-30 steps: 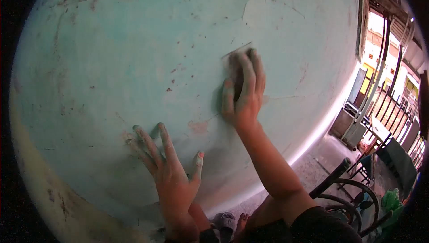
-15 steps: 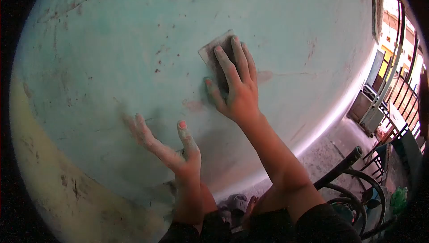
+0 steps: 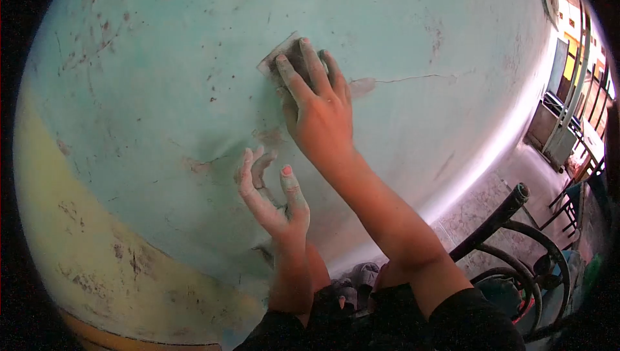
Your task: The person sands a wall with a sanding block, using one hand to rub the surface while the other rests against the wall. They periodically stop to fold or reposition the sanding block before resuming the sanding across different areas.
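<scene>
My right hand (image 3: pixel 320 109) presses a worn, dusty sheet of sandpaper (image 3: pixel 274 60) against the pale green wall (image 3: pixel 194 112). Its fingers lie over the sheet, and one corner sticks out past the fingertips on the left. Lower down, my left hand (image 3: pixel 274 189) is held up in front of the wall, fingers loosely curled and thumb apart, with nothing in it. Pale dust coats the fingers of both hands. A crack with a brownish patch (image 3: pixel 363 87) runs across the wall just right of my right hand.
Yellow paint (image 3: pixel 97 247) covers the wall's lower left. A dark curved metal frame (image 3: pixel 516 247) stands at the lower right, over a dusty floor (image 3: pixel 475 209). Metal bars (image 3: pixel 581 73) and bright buildings show beyond the wall's right edge.
My right hand and the sandpaper have slid left along the wall. My left hand has moved right, its fingers more curled than before. The view has shifted a little.
</scene>
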`<action>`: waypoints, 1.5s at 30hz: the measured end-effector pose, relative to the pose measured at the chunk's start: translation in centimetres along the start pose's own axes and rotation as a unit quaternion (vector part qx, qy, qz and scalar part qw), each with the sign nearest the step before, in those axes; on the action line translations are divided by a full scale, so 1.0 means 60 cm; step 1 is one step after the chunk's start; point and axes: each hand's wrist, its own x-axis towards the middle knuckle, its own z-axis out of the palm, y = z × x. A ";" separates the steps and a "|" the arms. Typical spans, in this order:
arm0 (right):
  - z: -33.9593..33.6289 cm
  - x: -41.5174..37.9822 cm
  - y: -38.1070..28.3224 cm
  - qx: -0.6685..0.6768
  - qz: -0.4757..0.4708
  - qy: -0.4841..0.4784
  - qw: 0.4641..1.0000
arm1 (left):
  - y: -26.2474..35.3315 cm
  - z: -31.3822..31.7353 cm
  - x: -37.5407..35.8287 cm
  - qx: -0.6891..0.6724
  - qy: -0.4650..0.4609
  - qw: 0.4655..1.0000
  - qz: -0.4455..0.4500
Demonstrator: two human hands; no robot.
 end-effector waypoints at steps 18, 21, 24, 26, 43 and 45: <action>0.003 0.002 -0.006 -0.010 0.035 0.064 0.997 | -0.003 0.021 -0.011 -0.012 0.003 1.000 -0.019; -0.004 0.016 0.008 -0.016 0.043 0.100 0.994 | -0.008 0.019 -0.011 0.007 -0.003 1.000 -0.009; -0.039 0.045 0.031 -0.013 0.077 0.127 0.989 | -0.023 0.010 -0.013 -0.012 -0.006 1.000 0.011; -0.063 0.062 0.050 0.206 0.165 0.140 0.954 | -0.021 0.003 -0.014 -0.013 0.000 1.000 -0.016; -0.112 0.058 0.098 0.547 0.318 0.096 0.768 | -0.016 0.045 -0.020 -0.040 -0.052 0.997 0.039; -0.113 0.061 0.092 0.604 0.330 0.086 0.721 | -0.014 0.044 -0.020 -0.061 -0.068 0.995 0.036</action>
